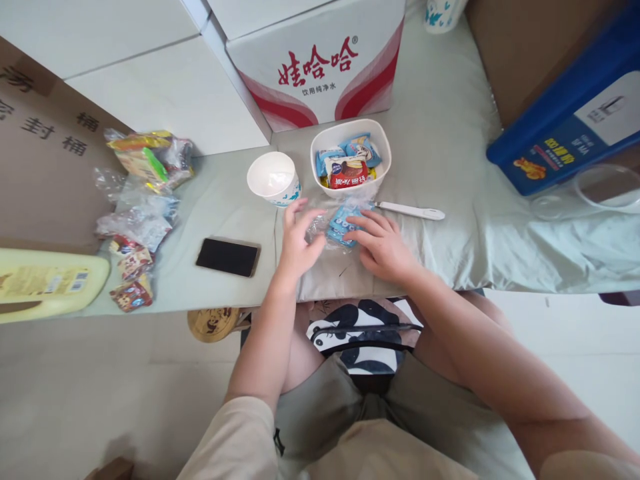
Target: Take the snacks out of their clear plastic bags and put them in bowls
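Note:
A flat blue printed packet (339, 230) with clear crinkled plastic around it lies on the cloth. My right hand (387, 248) rests over its right side, fingers spread and touching it. To the left, my left hand (299, 241) is open beside the clear plastic, thumb and fingers apart. Behind the hands, a white bowl (351, 193) holds blue-wrapped snacks (363, 150) and a red-wrapped snack (349, 173). A white paper cup (274, 179) stands at the bowl's left. A white-handled knife (411, 210) lies right of the packet, its blade end partly hidden.
Left of my hands lie a black phone (227, 257) and a row of plastic-wrapped snacks (135, 220). A yellow bottle (50, 283) lies at the far left. A water carton (320, 73) stands behind. At right are a blue container (560, 127) and a clear plastic cup (565, 202).

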`<state>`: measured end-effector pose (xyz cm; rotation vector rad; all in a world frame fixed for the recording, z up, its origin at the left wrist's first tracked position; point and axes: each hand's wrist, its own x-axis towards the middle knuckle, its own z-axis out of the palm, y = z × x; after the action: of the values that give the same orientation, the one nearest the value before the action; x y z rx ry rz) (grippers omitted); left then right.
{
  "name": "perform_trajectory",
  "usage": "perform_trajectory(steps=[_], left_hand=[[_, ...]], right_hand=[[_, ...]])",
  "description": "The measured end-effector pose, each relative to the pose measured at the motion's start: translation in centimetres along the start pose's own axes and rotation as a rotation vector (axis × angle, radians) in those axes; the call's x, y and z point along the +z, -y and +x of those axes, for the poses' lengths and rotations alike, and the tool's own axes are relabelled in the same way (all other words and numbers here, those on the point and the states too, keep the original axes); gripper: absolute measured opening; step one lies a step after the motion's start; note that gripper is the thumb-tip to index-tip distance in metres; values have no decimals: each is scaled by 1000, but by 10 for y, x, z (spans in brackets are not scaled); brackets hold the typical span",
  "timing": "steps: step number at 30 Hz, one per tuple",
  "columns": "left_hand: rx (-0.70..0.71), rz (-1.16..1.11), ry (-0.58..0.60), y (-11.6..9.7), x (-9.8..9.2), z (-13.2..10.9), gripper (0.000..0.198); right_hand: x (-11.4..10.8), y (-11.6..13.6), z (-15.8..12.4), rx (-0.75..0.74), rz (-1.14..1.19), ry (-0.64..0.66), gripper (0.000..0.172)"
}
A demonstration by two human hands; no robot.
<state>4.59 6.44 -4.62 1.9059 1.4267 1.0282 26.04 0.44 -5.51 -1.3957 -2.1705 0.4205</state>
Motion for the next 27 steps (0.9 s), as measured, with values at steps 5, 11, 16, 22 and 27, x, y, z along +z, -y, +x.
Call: perform_trajectory(steps=[5,11,16,22,27], left_hand=[[-101,241,123,3,-3,-2,10],[-126,147,210,3,-16,-1,32],[-291,-58,337,1,-21,-7,33],[-242,-593,366,-2,-25,-12,32],[-387,-692,251,-3,-31,-8,43]], right_hand=[[4,0,4,14,-47,-43,40],[-1,-5,6,102,-101,-160,29],[0,2,5,-30,-69,-135,33],[8,5,9,-119,14,-58,27],[-2,-4,7,-17,29,-128,29]])
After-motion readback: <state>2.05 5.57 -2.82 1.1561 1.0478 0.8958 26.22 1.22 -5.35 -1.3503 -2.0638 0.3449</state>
